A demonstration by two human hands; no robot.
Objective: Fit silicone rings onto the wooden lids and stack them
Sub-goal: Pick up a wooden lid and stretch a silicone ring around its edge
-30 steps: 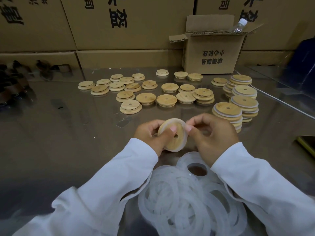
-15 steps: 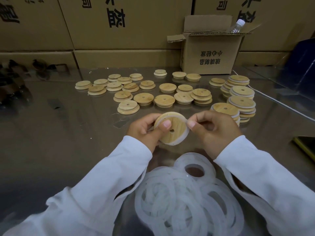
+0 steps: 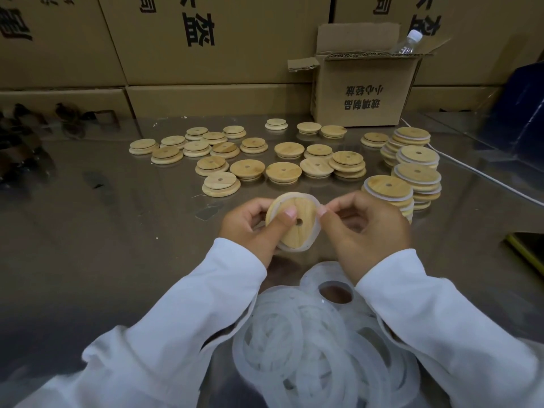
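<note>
Both hands work one wooden lid (image 3: pixel 303 223); left hand (image 3: pixel 250 228) grips it; right hand (image 3: pixel 365 228) fingertips pinch what looks like its silicone ring (image 3: pixel 317 214).

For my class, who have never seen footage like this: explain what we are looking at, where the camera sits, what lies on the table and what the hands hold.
There is no machine here: a person in white sleeves works bare-handed. The camera sits on their head, looking forward and down. The left hand grips a wooden lid with a small centre hole, thumb across its face. The fingers of the right hand pinch a whitish silicone ring at the lid's edge. Nearest the person lies a heap of loose rings. Beyond the hands lie bare lids, and at right, ringed lids in stacks. Cardboard boxes stand behind.
</note>
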